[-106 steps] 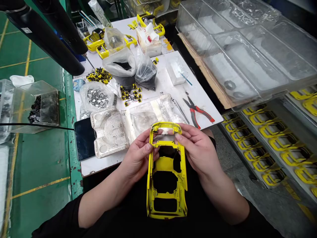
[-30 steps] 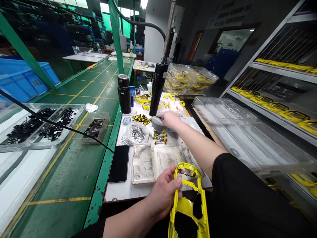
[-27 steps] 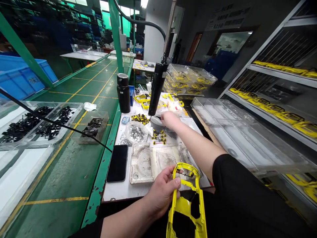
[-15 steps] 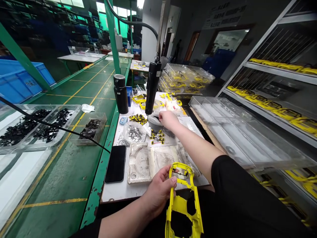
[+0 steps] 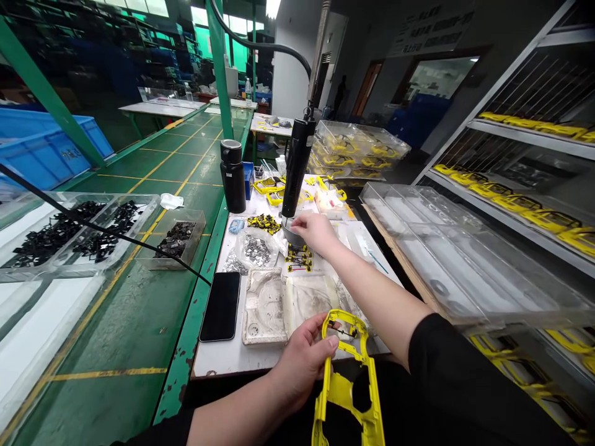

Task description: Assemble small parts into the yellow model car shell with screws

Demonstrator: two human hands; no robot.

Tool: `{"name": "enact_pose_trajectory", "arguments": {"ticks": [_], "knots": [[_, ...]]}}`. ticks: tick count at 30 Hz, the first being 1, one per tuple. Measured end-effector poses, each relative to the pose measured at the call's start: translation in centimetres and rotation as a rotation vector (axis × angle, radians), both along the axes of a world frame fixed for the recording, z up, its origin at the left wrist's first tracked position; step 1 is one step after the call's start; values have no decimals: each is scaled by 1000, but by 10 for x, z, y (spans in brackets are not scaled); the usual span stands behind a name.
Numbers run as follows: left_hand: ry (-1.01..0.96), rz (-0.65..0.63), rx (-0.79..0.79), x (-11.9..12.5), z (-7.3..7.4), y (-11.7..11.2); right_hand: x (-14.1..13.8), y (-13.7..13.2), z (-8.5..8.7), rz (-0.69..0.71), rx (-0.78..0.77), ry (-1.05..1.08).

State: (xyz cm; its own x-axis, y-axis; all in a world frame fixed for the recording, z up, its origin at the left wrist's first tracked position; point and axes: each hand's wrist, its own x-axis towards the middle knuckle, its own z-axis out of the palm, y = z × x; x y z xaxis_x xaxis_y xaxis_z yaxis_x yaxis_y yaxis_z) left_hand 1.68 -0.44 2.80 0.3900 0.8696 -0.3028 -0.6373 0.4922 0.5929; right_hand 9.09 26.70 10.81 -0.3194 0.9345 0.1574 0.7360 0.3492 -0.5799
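My left hand (image 5: 307,353) grips a yellow plastic frame (image 5: 341,389) by its left side, near the front edge of the bench. A thin black part sits across the frame's upper opening. My right hand (image 5: 316,232) reaches forward over a grey bowl (image 5: 292,237), its thumb and fingertips pinched just below the tip of a hanging black electric screwdriver (image 5: 298,164). Whatever lies between those fingertips is too small to make out. Beside the bowl are small yellow-and-black parts (image 5: 299,257) and a clear bag of small metal pieces (image 5: 256,249).
A stained white mould block (image 5: 266,306) and a black phone (image 5: 221,306) lie before me. A black flask (image 5: 233,179) stands behind. To the left, a clear tray of black parts (image 5: 111,229) rests on the green line. Clear trays (image 5: 446,248) and a shelf of yellow frames (image 5: 511,198) line the right.
My right hand has moved slightly left, from the bowl's right side toward the screwdriver tip. The screwdriver leans a bit more. My left hand still holds the yellow frame, and the view has shifted slightly.
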Motion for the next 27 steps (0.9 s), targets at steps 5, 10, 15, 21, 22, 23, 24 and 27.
{"name": "enact_pose_trajectory", "arguments": {"ticks": [5,10,15,21,22,23,24,27], "knots": [[-3,0,16,0,-2,0,-15,-14,-10,102,-72,252],[-15,-19,9,0,-3,0,-21,-17,-11,177,-135,471],[-5,-6,12,0,-2,-1,-21,-19,-6,217,-137,616],[-25,-14,31,0,-4,-1,-22,-31,-8,246,-97,737],[-29,-14,33,0,-4,0,-23,-32,-5,253,-91,754],[-33,-15,32,0,-4,0,-24,-33,-1,254,-80,770],[-36,-22,31,0,-4,0,-26,-32,5,257,-64,791],[-42,-38,23,-1,-4,0,-34,-23,38,336,26,918]]}}
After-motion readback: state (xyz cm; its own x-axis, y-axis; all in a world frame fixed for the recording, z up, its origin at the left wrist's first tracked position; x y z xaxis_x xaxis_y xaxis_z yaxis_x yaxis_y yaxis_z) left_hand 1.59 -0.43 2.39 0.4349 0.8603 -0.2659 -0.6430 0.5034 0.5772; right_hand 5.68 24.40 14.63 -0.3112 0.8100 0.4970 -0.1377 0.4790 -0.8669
